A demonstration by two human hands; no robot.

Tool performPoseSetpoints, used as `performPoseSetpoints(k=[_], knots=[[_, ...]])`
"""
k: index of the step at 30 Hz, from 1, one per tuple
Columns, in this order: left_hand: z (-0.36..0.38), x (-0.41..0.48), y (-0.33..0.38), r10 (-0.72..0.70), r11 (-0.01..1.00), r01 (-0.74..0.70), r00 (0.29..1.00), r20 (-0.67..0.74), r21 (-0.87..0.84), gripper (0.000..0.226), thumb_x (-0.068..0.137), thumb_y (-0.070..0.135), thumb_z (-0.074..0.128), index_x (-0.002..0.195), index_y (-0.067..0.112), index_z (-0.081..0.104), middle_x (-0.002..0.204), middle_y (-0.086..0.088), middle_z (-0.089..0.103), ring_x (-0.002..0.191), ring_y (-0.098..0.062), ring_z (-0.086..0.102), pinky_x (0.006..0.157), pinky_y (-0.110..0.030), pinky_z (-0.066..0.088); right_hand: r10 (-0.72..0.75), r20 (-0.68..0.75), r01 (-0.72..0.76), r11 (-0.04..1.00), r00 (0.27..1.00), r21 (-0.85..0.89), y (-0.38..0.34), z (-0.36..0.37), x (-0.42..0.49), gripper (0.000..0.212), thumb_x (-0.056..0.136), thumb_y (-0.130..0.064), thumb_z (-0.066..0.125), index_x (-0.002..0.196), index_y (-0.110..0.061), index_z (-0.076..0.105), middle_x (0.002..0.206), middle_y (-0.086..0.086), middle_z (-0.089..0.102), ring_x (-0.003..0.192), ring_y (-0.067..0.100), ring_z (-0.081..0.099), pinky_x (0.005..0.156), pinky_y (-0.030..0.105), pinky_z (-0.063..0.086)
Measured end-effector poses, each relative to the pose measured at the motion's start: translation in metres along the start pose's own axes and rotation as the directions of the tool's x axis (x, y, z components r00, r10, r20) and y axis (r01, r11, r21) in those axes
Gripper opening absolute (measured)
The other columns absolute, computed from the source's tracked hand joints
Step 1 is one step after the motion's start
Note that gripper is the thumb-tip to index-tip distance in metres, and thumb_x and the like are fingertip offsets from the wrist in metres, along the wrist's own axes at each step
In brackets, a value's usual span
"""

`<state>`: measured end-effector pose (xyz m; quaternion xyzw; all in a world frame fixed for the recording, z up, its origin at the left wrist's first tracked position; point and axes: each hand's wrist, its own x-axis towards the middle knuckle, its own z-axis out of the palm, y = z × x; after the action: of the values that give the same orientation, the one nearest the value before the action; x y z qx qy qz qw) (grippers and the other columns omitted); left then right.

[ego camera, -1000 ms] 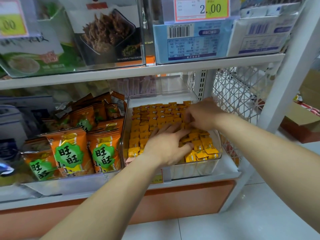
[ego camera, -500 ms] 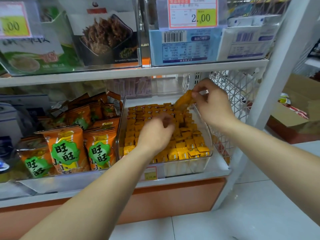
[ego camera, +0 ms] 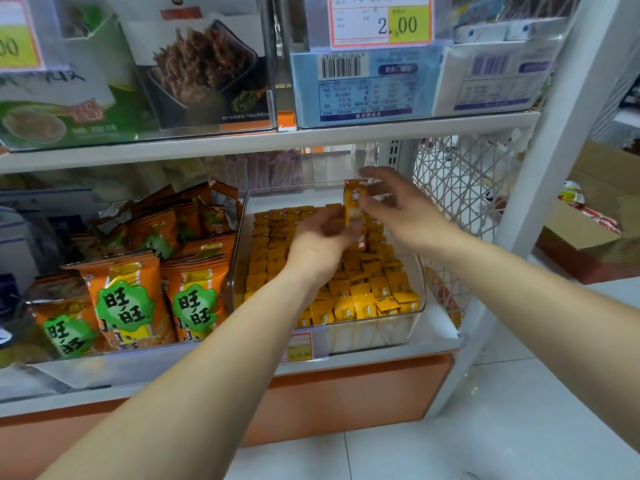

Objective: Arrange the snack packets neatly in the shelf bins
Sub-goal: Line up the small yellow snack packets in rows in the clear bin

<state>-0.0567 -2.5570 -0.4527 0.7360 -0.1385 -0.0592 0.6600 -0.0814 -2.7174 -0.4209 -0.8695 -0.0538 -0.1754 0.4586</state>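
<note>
Forearms stretch up from the near edge to a clear bin [ego camera: 374,332]. Half a second ago the left hand lay low among the small packets while the right hand pinched one packet, tilted, over the back of the bin. Now the left hand [ego camera: 322,244] has risen, and the yellow packet [ego camera: 354,202] stands upright between the two hands.

Under the left wrist a small shelf tag [ego camera: 300,348] seems to read "15.80", though it is blurred. Left of that hand, orange bags [ego camera: 124,299] carry "旺旺" on green badges. Beneath both hands lie rows of small yellow packets [ego camera: 360,306]. Above and beyond the hands a price tag [ego camera: 381,20] reads "2.00".

The left hand's curled fingers grip the packet's lower end. The right hand [ego camera: 408,213], just right of the packet, has its fingers spread and loose. Blur hides whether they touch it.
</note>
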Motion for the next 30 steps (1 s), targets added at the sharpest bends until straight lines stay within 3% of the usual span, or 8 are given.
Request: performPoseSetpoints(k=[2,5,9,18,21,24,28,30], knots=[[0.003,0.002,-0.001,0.063,0.998,-0.063,0.998,0.016,0.005,0.022,0.089,0.024,0.074,0.107,0.034,0.066,0.094,0.018,0.074,0.092,0.001,0.068,0.080,-0.017,0.054,-0.001,-0.006,0.001,1.000,1.000,-0.008,0.001,0.000,0.007,0.028,0.093,-0.023,0.068,0.119,-0.032,0.058,0.104,-0.017,0.062,0.089,0.008,0.066,0.078,0.027,0.051],[0.000,0.006,-0.006,0.102,0.948,-0.096,0.995,-0.004,0.302,0.040,0.087,0.038,0.073,0.123,0.026,0.061,0.106,0.012,0.072,0.098,-0.009,0.066,0.083,-0.026,0.053,0.024,-0.089,-0.030,0.997,0.996,-0.071,0.007,-0.009,0.015,0.030,0.088,-0.020,0.074,0.113,-0.028,0.060,0.106,-0.016,0.062,0.088,0.010,0.068,0.078,0.029,0.056],[-0.014,0.003,-0.020,0.112,0.600,-0.255,0.965,0.237,0.758,0.042,0.088,0.054,0.062,0.125,0.035,0.057,0.123,0.006,0.062,0.108,-0.018,0.058,0.087,-0.036,0.053,0.023,0.002,-0.022,0.968,1.000,-0.249,0.020,-0.014,0.013,0.029,0.086,-0.026,0.076,0.104,-0.036,0.056,0.101,-0.021,0.062,0.085,0.005,0.067,0.071,0.024,0.054],[-0.021,0.003,-0.025,0.165,0.434,-0.377,0.926,0.340,0.818,0.042,0.093,0.058,0.050,0.123,0.031,0.063,0.125,0.009,0.062,0.115,-0.018,0.053,0.090,-0.037,0.050,-0.003,0.145,0.088,0.805,0.989,-0.586,0.018,-0.019,0.017,0.027,0.086,-0.036,0.074,0.104,-0.040,0.054,0.100,-0.008,0.064,0.087,0.018,0.063,0.080,0.039,0.055],[-0.020,0.003,-0.023,0.160,0.434,-0.369,0.929,0.332,0.822,0.042,0.092,0.057,0.052,0.122,0.031,0.063,0.123,0.008,0.062,0.114,-0.018,0.054,0.089,-0.037,0.050,0.087,0.274,0.154,0.649,0.958,-0.745,0.013,-0.012,0.018,0.017,0.089,-0.043,0.069,0.104,-0.042,0.062,0.108,-0.009,0.065,0.096,0.020,0.062,0.086,0.037,0.051],[-0.019,0.001,-0.023,0.164,0.455,-0.345,0.939,0.303,0.821,0.043,0.090,0.056,0.055,0.124,0.030,0.060,0.122,0.004,0.062,0.112,-0.021,0.055,0.088,-0.038,0.051,0.205,0.435,0.289,0.498,0.877,-0.818,0.009,-0.002,0.021,0.014,0.098,-0.045,0.053,0.097,-0.039,0.065,0.093,-0.012,0.066,0.095,0.019,0.061,0.096,0.039,0.039],[-0.013,0.001,-0.027,0.144,0.413,-0.367,0.930,0.338,0.833,0.057,0.091,0.061,0.044,0.142,0.036,0.043,0.146,0.003,0.048,0.133,-0.025,0.041,0.107,-0.045,0.039,0.333,0.465,0.284,0.468,0.821,-0.837,0.006,0.001,0.033,0.036,0.099,-0.049,0.042,0.072,-0.033,0.060,0.074,-0.011,0.055,0.081,0.017,0.049,0.093,0.044,0.033],[-0.011,0.001,-0.030,0.095,0.376,-0.361,0.931,0.351,0.854,0.062,0.093,0.064,0.038,0.149,0.038,0.034,0.157,0.006,0.035,0.142,-0.024,0.031,0.116,-0.047,0.026,0.241,0.446,0.290,0.486,0.862,-0.824,0.009,0.008,0.039,0.030,0.095,-0.036,0.049,0.069,-0.028,0.060,0.074,-0.008,0.056,0.078,0.016,0.052,0.089,0.042,0.037]])
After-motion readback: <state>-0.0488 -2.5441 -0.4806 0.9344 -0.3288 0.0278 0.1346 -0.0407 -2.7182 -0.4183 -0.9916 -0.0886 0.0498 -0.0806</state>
